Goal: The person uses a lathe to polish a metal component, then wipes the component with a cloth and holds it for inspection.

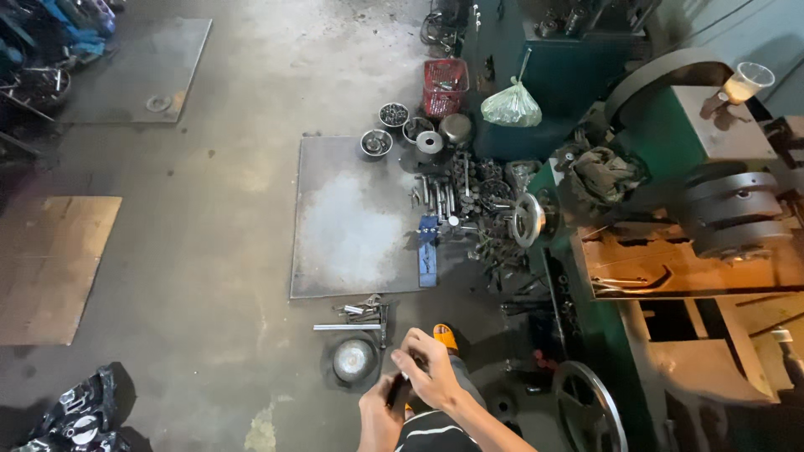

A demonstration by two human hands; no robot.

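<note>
Both hands are at the bottom edge, close together, just below the steel plate [356,219] that lies flat on the floor; all places here are given from this plate. The left hand [378,418] is closed around the lower end of a small dark tool [399,388], and the right hand [430,375] is curled over its upper end, so both are clamped on the same thing. What kind of tool it is I cannot tell; it is mostly hidden by fingers, maybe a short handle or a bit. An orange sandal [445,336] shows just behind the right hand.

Between the hands and the plate's near edge there is a round metal disc [354,359] on a dark patch, and just above it a few loose rods & wrenches [362,315], almost touching the plate's edge.

On the plate's right edge lies a blue clamp [427,247]. Right of that, off the plate, is a heap of bolts, pins etc. [469,201], and a small handwheel [528,219] of the green lathe [670,134]. A bigger handwheel [589,408] is at the lathe's near end, right of the hands.

Past the plate's far right corner stand steel bowls [394,127] with small parts, then a red basket [445,86] and a green plastic bag [512,107]. A plastic cup [747,82] sits on top of the lathe.

Well to the left of the plate is a wood board [52,266], and far left a second plate [138,71]. A black bag [79,412] lies near the left bottom corner.
</note>
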